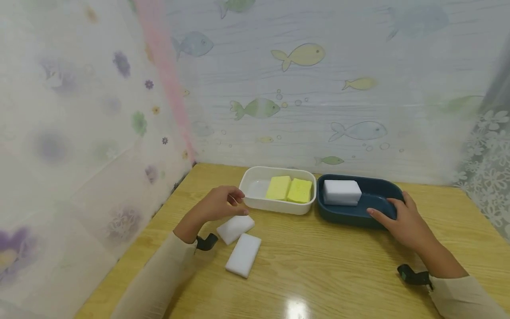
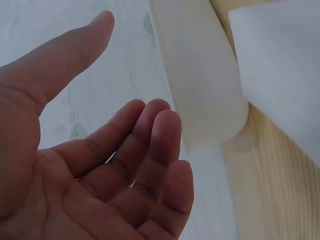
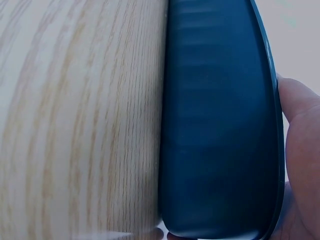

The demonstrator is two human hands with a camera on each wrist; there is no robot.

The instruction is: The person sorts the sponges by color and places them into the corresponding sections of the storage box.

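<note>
My left hand [image 1: 222, 204] hovers at the left end of a white tray [image 1: 275, 207], fingers loosely bent and nothing between them. In the left wrist view its palm and bent fingers [image 2: 165, 135] show beside the tray's outer wall [image 2: 205, 80]. Just below that hand, two white sponges lie on the table: one nearer the tray [image 1: 236, 229], one closer to me [image 1: 244, 255]. My right hand [image 1: 410, 226] grips the right end of a dark blue tray [image 1: 346, 217], thumb at the front rim. White sponge [image 1: 341, 192], seemingly stacked, sits in that tray's left part.
Inside the white tray are two yellow sponges, one pale [image 1: 279, 188] and one brighter [image 1: 299, 191]. Both trays stand side by side at the back of the wooden table [image 1: 318, 270]. Behind them hangs a fish-print curtain [image 1: 299, 133]; another sheet covers the left side.
</note>
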